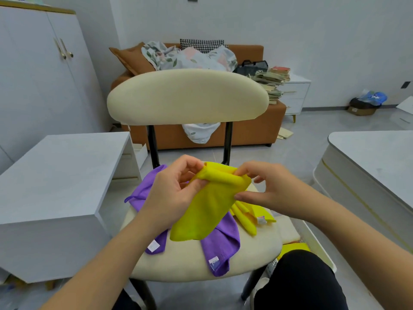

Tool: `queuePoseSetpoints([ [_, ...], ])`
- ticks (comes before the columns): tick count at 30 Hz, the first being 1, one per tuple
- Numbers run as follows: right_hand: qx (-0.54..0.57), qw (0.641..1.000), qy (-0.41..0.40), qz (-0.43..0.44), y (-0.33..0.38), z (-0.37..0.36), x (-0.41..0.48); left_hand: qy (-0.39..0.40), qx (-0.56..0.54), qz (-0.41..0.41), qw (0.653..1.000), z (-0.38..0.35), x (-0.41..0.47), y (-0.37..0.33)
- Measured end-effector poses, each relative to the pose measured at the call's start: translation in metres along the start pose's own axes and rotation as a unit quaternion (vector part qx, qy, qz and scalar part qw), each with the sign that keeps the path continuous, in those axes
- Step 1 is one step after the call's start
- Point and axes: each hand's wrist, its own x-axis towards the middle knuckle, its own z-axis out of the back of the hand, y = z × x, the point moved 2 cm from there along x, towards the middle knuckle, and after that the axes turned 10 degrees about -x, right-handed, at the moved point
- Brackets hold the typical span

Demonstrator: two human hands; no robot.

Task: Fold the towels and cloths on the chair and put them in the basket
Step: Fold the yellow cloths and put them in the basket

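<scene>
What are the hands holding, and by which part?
The left hand and right hand both pinch the yellow-green cloth along its rolled top edge.

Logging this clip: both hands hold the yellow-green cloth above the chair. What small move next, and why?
Probably bring the top edge down to the bottom edge: left hand and right hand hold the yellow-green microfibre cloth hanging, not yet halved.

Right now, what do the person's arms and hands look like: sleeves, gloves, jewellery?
The left hand and right hand wear no gloves, rings or watch. The left forearm and right forearm show no sleeve. A black trouser leg shows lower right.
</scene>
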Motion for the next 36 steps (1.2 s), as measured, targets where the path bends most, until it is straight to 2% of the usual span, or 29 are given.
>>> queuePoseSetpoints([
  [5, -0.047, 0.996, -0.081, -0.009, -0.012, 0.002, -0.006, -0.031, 0.006, 0.003, 0.999, -0.005, 0.005, 0.008],
  [7, -0.046, 0.995, -0.087, -0.009, -0.021, 0.0, -0.01, -0.024, -0.01, 0.026, 0.999, -0.015, 0.008, 0.013],
  [9, 0.021, 0.995, -0.093, -0.02, -0.03, -0.001, -0.012, -0.022, -0.039, 0.052, 0.998, -0.03, 0.015, 0.017],
  [10, 0.104, 0.989, -0.105, -0.034, -0.035, -0.001, -0.015, -0.022, -0.058, 0.066, 0.996, -0.038, 0.021, 0.018],
  [11, 0.221, 0.967, -0.115, -0.053, -0.039, -0.001, -0.018, -0.02, -0.074, 0.076, 0.994, -0.047, 0.027, 0.019],
  [13, 0.425, 0.892, -0.113, -0.103, -0.052, -0.007, -0.024, -0.018, -0.089, 0.093, 0.991, -0.064, 0.041, 0.018],
  [15, 0.511, 0.842, -0.094, -0.148, -0.066, -0.018, -0.03, -0.011, -0.077, 0.116, 0.99, -0.083, 0.057, 0.02],
  [17, 0.541, 0.813, -0.097, -0.192, -0.079, -0.022, -0.035, 0.0, -0.056, 0.164, 0.985, -0.104, 0.072, 0.027],
  [18, 0.548, 0.799, -0.116, -0.218, -0.088, -0.022, -0.038, 0.003, -0.061, 0.215, 0.975, -0.114, 0.08, 0.033],
  [20, 0.564, 0.764, -0.171, -0.263, -0.113, -0.019, -0.046, 0.021, -0.112, 0.353, 0.929, -0.138, 0.095, 0.048],
  [22, 0.585, 0.724, -0.219, -0.292, -0.141, -0.018, -0.055, 0.103, -0.144, 0.445, 0.878, -0.163, 0.104, 0.062],
  [23, 0.595, 0.705, -0.237, -0.306, -0.156, -0.019, -0.06, 0.159, -0.119, 0.462, 0.865, -0.175, 0.107, 0.069],
  [26, 0.62, 0.649, -0.276, -0.344, -0.205, -0.026, -0.077, 0.281, 0.042, 0.444, 0.85, -0.21, 0.118, 0.094],
  [29, 0.656, 0.597, -0.28, -0.367, -0.253, -0.037, -0.096, 0.309, 0.09, 0.423, 0.847, -0.248, 0.136, 0.127],
  [31, 0.678, 0.556, -0.285, -0.388, -0.283, -0.052, -0.106, 0.335, 0.114, 0.429, 0.831, -0.272, 0.147, 0.152],
  [33, 0.691, 0.52, -0.283, -0.414, -0.312, -0.074, -0.113, 0.376, 0.161, 0.43, 0.805, -0.297, 0.153, 0.183],
  [36, 0.699, 0.476, -0.262, -0.464, -0.352, -0.121, -0.118, 0.433, 0.272, 0.435, 0.741, -0.329, 0.153, 0.237],
])
